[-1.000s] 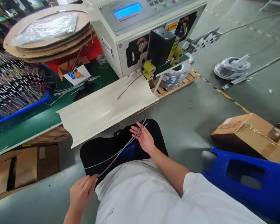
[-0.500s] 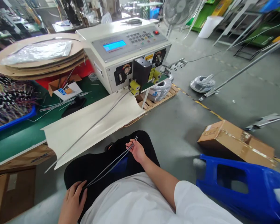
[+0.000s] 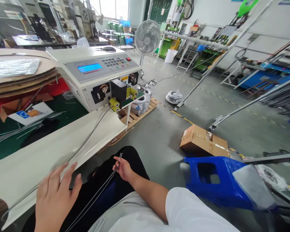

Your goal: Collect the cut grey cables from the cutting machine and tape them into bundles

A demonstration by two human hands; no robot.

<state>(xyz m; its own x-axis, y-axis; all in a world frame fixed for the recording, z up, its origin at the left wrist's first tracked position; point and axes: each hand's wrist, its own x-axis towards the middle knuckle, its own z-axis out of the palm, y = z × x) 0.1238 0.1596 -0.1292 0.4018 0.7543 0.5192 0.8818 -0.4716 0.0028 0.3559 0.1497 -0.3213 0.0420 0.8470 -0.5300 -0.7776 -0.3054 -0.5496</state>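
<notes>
Pinched in my right hand [image 3: 122, 168], over my lap, are the ends of two grey cables [image 3: 99, 195], which trail down to the bottom edge. My left hand [image 3: 56, 193] is raised with its fingers spread, over the near edge of a cream chute [image 3: 50, 146]. A single grey cable [image 3: 91, 131] comes out between yellow rollers [image 3: 114, 105] of a wire-cutting machine [image 3: 99, 77] and lies along the chute. Part of that cable runs behind my left fingers; whether they touch it I cannot tell.
Cardboard discs [image 3: 19, 83] and an open small box [image 3: 30, 112] lie on the green table at left. Cable coils [image 3: 140, 103] stand on a pallet under the machine. To the right are a taped carton [image 3: 203, 140] and a blue plastic stool [image 3: 219, 183]. A fan [image 3: 147, 37] stands behind.
My left hand has lifted off my lap and moved up to the chute, its fingers opening. The right hand keeps hold of the two cables. The view has turned up and right.
</notes>
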